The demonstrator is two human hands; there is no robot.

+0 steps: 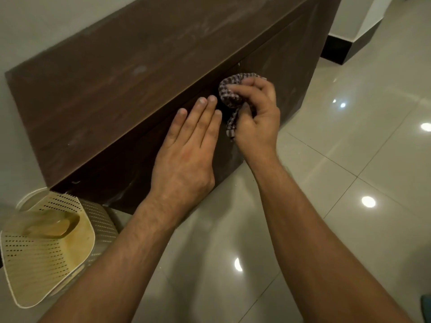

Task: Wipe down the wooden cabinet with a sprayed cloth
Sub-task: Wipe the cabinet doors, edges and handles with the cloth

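Observation:
A low dark brown wooden cabinet [130, 73] stands against the white wall, its top dusty and streaked. My right hand [257, 115] grips a bunched checkered cloth [229, 99] and holds it against the upper front of the cabinet, just below the top edge. My left hand [186, 155] lies flat with straight fingers on the cabinet's front face, right beside the cloth. No spray bottle is in view.
A cream perforated plastic bin [46, 250] with a swing lid stands on the floor at the cabinet's left end. Glossy pale floor tiles [349, 159] spread to the right. A black skirting corner [335, 50] sits beyond the cabinet's far end.

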